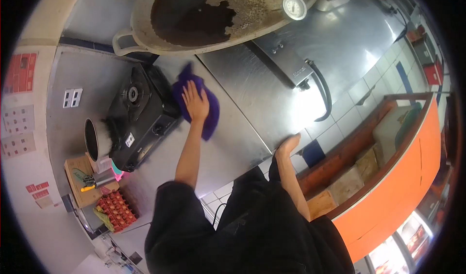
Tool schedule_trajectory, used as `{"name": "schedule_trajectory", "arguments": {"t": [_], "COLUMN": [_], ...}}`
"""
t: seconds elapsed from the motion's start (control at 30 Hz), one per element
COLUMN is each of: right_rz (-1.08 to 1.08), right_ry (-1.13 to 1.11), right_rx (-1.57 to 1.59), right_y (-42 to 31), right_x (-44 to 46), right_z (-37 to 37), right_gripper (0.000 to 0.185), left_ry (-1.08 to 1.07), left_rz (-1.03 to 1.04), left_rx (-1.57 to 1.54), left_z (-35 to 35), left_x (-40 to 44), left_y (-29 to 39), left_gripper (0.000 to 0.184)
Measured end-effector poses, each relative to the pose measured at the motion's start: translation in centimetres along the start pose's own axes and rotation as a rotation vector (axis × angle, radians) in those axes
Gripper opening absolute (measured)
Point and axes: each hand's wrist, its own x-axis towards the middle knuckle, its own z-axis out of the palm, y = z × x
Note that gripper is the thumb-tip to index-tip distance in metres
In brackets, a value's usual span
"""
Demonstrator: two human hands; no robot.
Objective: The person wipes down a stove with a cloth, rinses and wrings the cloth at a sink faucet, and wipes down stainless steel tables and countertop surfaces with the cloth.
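A purple cloth lies on the steel counter just right of a black portable gas stove. My left hand rests flat on top of the cloth, fingers stretched and spread. At the counter's near right corner is my right hand, low beside my body. Its fingers are too foreshortened to make out, and I see no object in it. Beyond the cloth stands a large wide pan with dark residue inside and a round dial thermometer at its rim.
A steel burner unit with a black hose sits to the right. On the left are a pot, a cardboard box and a tray of eggs. An orange-sided counter stands at the right, over a tiled floor.
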Motion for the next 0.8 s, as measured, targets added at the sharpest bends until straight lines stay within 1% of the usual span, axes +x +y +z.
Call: {"name": "schedule_trajectory", "arguments": {"t": [0.03, 0.07, 0.1, 0.13, 0.17, 0.2, 0.23, 0.27, 0.3, 0.33, 0.4, 0.43, 0.47, 0.5, 0.53, 0.6, 0.63, 0.67, 0.7, 0.77, 0.8], "right_rz": [-0.04, -0.079, -0.084, -0.032, 0.022, 0.022, 0.041, 0.053, -0.042, -0.021, -0.088, -0.131, -0.163, -0.194, -0.239, -0.262, -0.314, -0.35, -0.408, -0.388, -0.358], "right_ry": [0.069, 0.137, 0.118, 0.163, 0.211, 0.197, 0.251, 0.305, 0.315, 0.378, 0.358, 0.36, 0.38, 0.403, 0.402, 0.41, 0.47, 0.529, 0.53, 0.529, 0.52], "right_rx": [-0.012, -0.026, -0.043, -0.031, -0.016, -0.034, -0.108, -0.179, -0.223, -0.381, -0.5, -0.562, -0.635, -0.707, -0.506, -0.655, -0.863, -1.077, -1.072, -0.859, -0.785], "right_y": [-0.4, -0.7, -0.9, -0.9, -0.7, -0.6, -1.4, -1.9, 0.6, -1.8, 0.1, 1.3, 0.9, 0.4, 0.7, 0.6, 0.5, 0.9, 1.1, 1.3, 1.1], "right_x": [0.1, 0.1, 0.4, 0.7, 0.7, 0.4, -0.1, -0.3, 2.2, 0.1, 2.2, 2.9, 2.6, 2.2, 2.8, 2.5, 2.8, 2.9, 2.9, 3.1, 3.4], "right_z": [0.8, 1.3, 1.6, 1.7, 2.1, 2.2, 2.5, 2.7, 1.5, 2.8, 1.2, 0.2, 0.6, 1.0, 0.9, 1.2, 0.9, 0.4, 0.1, 0.0, -0.3], "right_gripper": [0.051, 0.056, 0.056, 0.059, 0.063, 0.063, 0.063, 0.064, 0.062, 0.055, 0.049, 0.048, 0.046, 0.044, 0.039, 0.039, 0.039, 0.04, 0.044, 0.052, 0.055], "left_ry": [0.052, 0.04, 0.0, 0.062, -0.006, -0.123, -0.194, -0.276, -0.374, -0.363, -0.213, -0.1, 0.017, 0.067, 0.098, 0.103, 0.094, 0.083, 0.088, 0.079, 0.061], "left_rz": [-0.129, -0.194, -0.171, 0.04, 0.182, 0.216, 0.268, 0.337, 0.302, 0.285, 0.028, -0.064, -0.155, -0.229, -0.298, -0.363, -0.377, -0.367, -0.341, -0.219, -0.14], "left_rx": [0.054, 0.116, 0.023, -0.004, -0.032, -0.171, -0.28, -0.321, -0.339, -0.352, -0.185, -0.114, -0.045, 0.007, 0.047, 0.067, 0.059, 0.057, 0.046, -0.007, -0.05], "left_z": [2.2, 3.2, 2.3, 2.2, 0.4, -2.1, -3.1, -2.9, -3.3, -3.2, -2.8, -1.7, 0.0, 1.7, 3.3, 6.3, 7.6, 8.7, 9.3, 10.1, 9.9], "left_x": [2.0, 3.2, 3.1, 1.3, -0.9, -3.3, -6.0, -9.1, -10.3, -9.0, -5.6, -2.6, 1.8, 6.3, 10.8, 18.6, 21.2, 22.8, 23.3, 21.2, 18.6], "left_y": [0.6, 2.5, 5.8, 8.2, 10.9, 13.7, 15.0, 14.6, 13.7, 12.4, 9.2, 6.8, 4.0, 0.9, -2.3, -6.8, -7.9, -7.6, -6.3, -1.0, 2.6], "left_gripper": [0.062, 0.063, 0.063, 0.06, 0.058, 0.058, 0.058, 0.058, 0.06, 0.06, 0.063, 0.064, 0.066, 0.068, 0.066, 0.063, 0.062, 0.06, 0.059, 0.056, 0.055]}}
